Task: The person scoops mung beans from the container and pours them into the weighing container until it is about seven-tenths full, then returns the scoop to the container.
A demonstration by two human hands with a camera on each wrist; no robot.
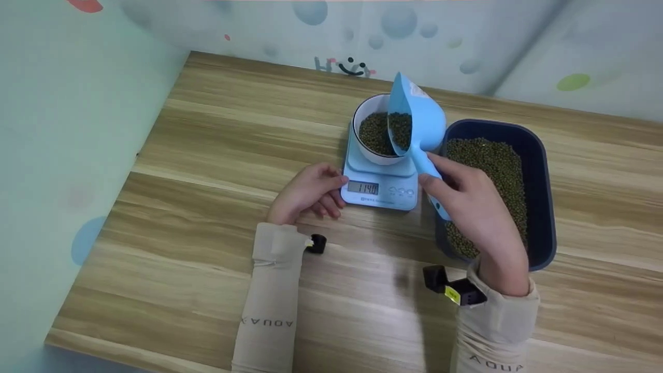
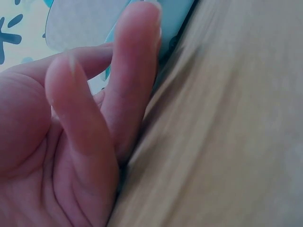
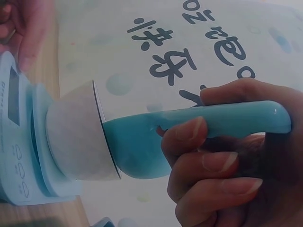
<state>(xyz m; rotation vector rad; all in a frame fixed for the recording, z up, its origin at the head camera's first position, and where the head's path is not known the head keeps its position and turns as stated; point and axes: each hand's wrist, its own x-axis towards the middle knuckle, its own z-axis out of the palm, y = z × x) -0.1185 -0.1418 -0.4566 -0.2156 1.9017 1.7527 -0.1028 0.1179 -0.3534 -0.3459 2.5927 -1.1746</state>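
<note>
My right hand [image 1: 479,210] grips the handle of a light blue scoop [image 1: 429,122], its fingers curled round the handle in the right wrist view. The scoop is tipped over a white bowl [image 1: 365,111] with a dark rim, and small green beans, like mung beans [image 1: 374,133], lie in both. Under the bowl is a light blue kitchen scale [image 1: 380,199], its display showing about 114.0. My left hand [image 1: 308,189] rests at the scale's left edge, thumb by the display, the other fingers loosely bent and holding nothing.
Just right of the scale stands a dark blue tub [image 1: 544,207] of the same beans, partly beneath my right hand. The wooden table [image 1: 207,181] meets a patterned wall [image 1: 259,31] at the back. A black wrist camera [image 1: 463,291] sits on the right sleeve.
</note>
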